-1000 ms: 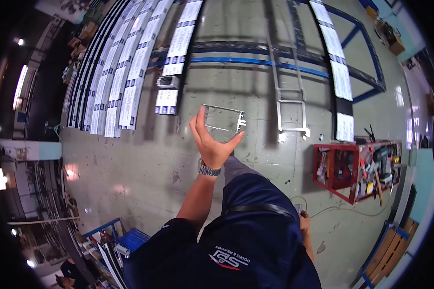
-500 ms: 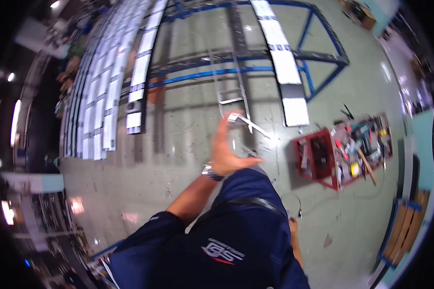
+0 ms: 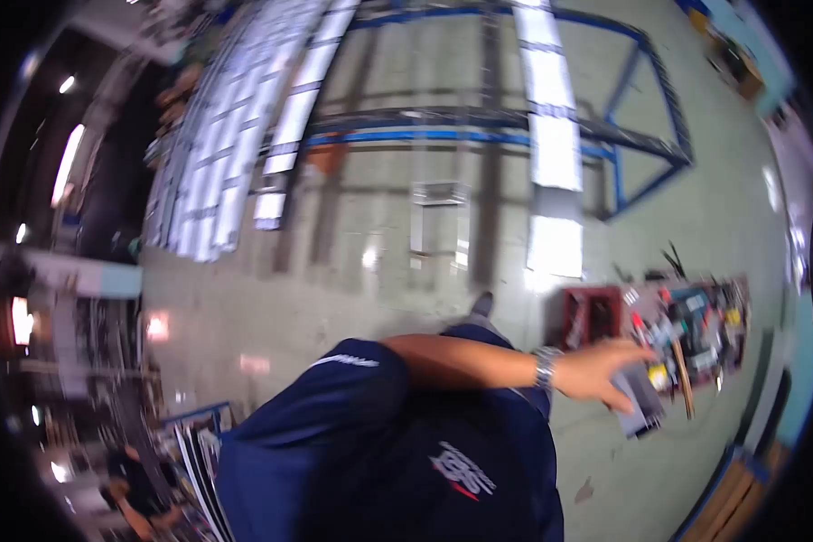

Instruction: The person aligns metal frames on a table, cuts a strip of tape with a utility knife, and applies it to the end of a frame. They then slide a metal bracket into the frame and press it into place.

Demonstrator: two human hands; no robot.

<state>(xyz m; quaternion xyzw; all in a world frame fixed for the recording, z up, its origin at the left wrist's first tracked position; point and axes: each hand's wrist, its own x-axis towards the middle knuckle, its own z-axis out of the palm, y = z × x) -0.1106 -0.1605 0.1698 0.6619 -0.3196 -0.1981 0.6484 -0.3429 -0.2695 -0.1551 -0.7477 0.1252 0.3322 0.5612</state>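
My left hand (image 3: 596, 372), with a metal-banded watch on its wrist, reaches across my body to the right. Its thumb and fingers are closed around a grey box-like block (image 3: 640, 406), whose exact kind I cannot make out. Just beyond the hand stands a red tool cart (image 3: 592, 314) loaded with tools, among them a hammer-like tool with a wooden handle (image 3: 684, 379). My right hand does not show. Ahead, a thin ladder-like metal frame (image 3: 441, 200) lies by the blue rack.
A blue steel rack (image 3: 619, 172) carries long white panels (image 3: 556, 149), with more panels (image 3: 217, 172) at the left. Wooden slats (image 3: 732, 506) stand at the lower right. Another person (image 3: 140, 492) is at the lower left.
My left hand has swung from in front of me to the right, near the cart, and now holds the grey block. The right hand has gone out of sight. The view has shifted.
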